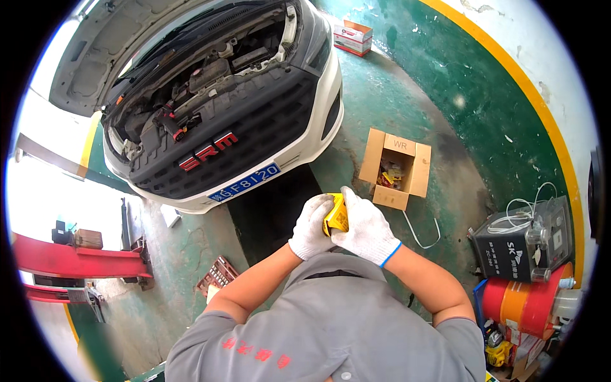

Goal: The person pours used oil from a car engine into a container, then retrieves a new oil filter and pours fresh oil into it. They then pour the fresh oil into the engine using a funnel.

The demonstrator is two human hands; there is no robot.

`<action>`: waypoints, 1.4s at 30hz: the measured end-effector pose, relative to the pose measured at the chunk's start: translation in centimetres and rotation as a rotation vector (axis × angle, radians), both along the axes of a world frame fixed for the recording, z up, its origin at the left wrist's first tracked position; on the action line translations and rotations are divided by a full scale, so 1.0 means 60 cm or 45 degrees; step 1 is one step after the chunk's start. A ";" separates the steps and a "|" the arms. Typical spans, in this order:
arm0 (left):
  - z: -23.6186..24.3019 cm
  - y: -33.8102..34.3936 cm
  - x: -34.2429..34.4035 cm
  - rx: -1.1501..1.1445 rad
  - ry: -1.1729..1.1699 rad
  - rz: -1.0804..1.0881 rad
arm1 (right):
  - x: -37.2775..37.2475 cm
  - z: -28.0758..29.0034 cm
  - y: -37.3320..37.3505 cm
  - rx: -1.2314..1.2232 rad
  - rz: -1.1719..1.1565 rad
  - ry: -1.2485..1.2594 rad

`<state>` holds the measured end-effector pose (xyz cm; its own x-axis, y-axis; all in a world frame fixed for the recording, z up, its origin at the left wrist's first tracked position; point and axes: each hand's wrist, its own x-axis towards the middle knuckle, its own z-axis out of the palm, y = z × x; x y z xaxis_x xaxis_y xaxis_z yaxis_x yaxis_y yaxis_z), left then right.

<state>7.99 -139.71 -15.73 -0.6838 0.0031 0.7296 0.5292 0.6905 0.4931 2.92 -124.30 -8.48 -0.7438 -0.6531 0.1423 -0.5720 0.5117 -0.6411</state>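
Observation:
A small yellow box [337, 216] with dark print is held between my two gloved hands, close in front of my chest. My left hand [311, 228], in a white knit glove, is closed around its left side. On the other side my right hand [367, 230], gloved in white with a blue cuff edge, grips it with the thumb along the top. The palms hide part of the box. Beyond my right hand an open cardboard carton [396, 167] stands on the floor, with several small red and yellow packages inside.
Ahead on the left stands a white car [328, 83] with its hood [102, 54] raised; a red-and-black power tool [170, 124] lies at its front. A tool case [218, 275], a red lift arm [76, 258], a black machine [509, 248] and a red-orange drum [519, 305] are around me.

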 end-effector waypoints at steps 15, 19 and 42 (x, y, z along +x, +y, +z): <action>0.042 -0.009 -0.054 0.023 0.297 0.345 | -0.119 0.100 -0.021 -0.345 0.371 -0.099; 0.088 0.010 -0.073 -0.021 0.270 0.462 | -0.190 0.098 -0.020 -0.427 0.510 -0.238; 0.125 0.033 -0.047 0.402 -0.582 0.947 | -0.294 0.015 -0.050 -0.523 1.448 0.081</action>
